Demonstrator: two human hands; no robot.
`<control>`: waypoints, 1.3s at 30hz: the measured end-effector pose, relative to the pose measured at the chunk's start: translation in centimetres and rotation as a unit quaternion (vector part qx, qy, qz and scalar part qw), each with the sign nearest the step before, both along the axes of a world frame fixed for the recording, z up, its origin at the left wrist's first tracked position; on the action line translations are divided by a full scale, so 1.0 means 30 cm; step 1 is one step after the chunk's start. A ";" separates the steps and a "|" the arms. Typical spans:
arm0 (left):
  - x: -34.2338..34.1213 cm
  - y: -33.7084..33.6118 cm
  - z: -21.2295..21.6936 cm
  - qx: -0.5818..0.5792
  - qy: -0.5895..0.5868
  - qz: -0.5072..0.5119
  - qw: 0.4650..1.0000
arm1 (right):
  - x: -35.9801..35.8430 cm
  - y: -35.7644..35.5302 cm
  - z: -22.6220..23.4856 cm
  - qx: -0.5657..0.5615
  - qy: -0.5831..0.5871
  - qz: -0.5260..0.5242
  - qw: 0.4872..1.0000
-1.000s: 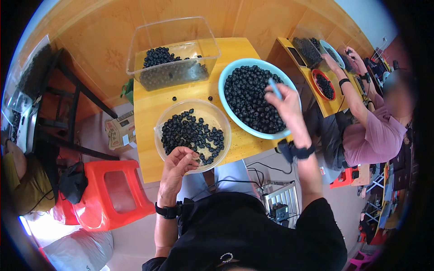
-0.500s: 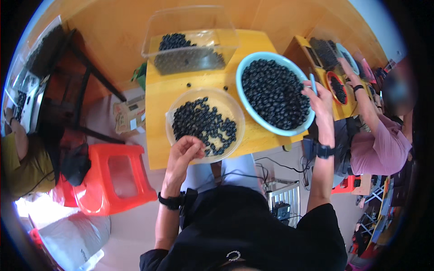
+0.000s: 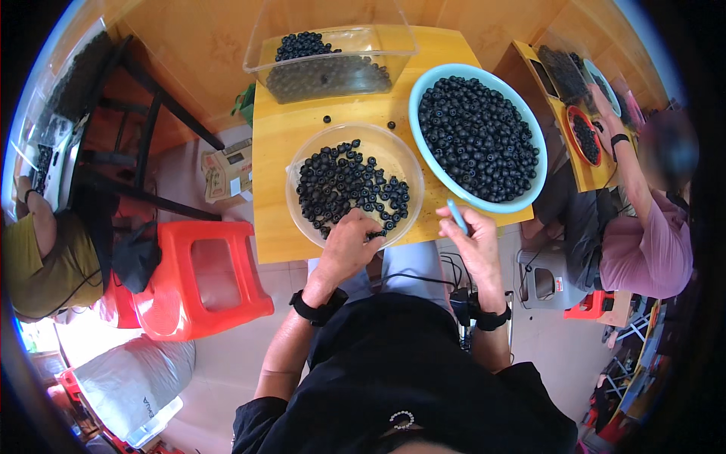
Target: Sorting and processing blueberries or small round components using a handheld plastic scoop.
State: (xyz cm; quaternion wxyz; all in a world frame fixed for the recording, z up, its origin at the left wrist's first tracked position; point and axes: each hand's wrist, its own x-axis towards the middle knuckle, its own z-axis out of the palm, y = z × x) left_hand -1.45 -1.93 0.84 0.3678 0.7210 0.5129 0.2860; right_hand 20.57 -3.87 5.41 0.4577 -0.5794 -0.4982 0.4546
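Observation:
My left hand (image 3: 349, 240) is at the near rim of a clear round bowl (image 3: 290, 208), its fingers bent together over the dark pieces there. What they pinch, if anything, is hidden. Many small, round, blue-black pieces like blueberries (image 3: 333, 181) lie loosely across the bowl's floor. My right hand (image 3: 475, 246) is closed around a slim light-blue tool (image 3: 457, 217), its tip pointing up; the kind cannot be made out. Beyond this hand, a light-blue basin (image 3: 417, 144) stands heaped with the same dark pieces (image 3: 476, 136).
A clear rectangular box (image 3: 333, 79) partly filled with dark pieces stands at the table's back. Two loose pieces lie on the yellow table (image 3: 272, 151). A red stool (image 3: 162, 295) is at left. A person in pink (image 3: 643, 250) works at the right table; another person sits far left.
My right hand has come away from the basin's right side, toward me and left, still holding the light-blue tool. My left hand has reached slightly farther into the bowl. The view has shifted.

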 end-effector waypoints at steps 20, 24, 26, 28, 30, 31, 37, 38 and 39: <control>-0.086 0.016 0.066 -0.300 -0.434 0.016 0.849 | -0.059 0.013 -0.058 -0.026 0.004 0.035 0.999; -0.104 0.007 0.077 -0.310 -0.555 0.040 0.771 | -0.101 0.004 -0.045 -0.035 0.021 0.056 0.998; -0.102 0.011 0.056 -0.320 -0.602 0.015 0.731 | -0.119 -0.007 -0.044 -0.004 0.037 0.068 0.997; -0.098 0.008 0.034 -0.330 -0.609 0.020 0.721 | -0.137 -0.014 -0.037 0.024 0.007 0.100 0.995; -0.092 0.002 0.019 -0.343 -0.622 0.015 0.704 | -0.160 -0.012 -0.004 0.110 -0.064 0.136 0.982; -0.088 -0.001 0.022 -0.342 -0.622 0.016 0.704 | -0.169 -0.007 0.005 0.110 -0.064 0.138 0.982; -0.077 -0.013 0.021 -0.347 -0.630 0.049 0.693 | -0.208 0.005 0.033 0.192 -0.195 0.174 0.946; -0.077 -0.014 0.021 -0.347 -0.630 0.046 0.693 | -0.208 0.006 0.032 0.192 -0.195 0.175 0.946; -0.077 -0.014 0.020 -0.347 -0.630 0.044 0.694 | -0.208 0.007 0.029 0.195 -0.206 0.177 0.942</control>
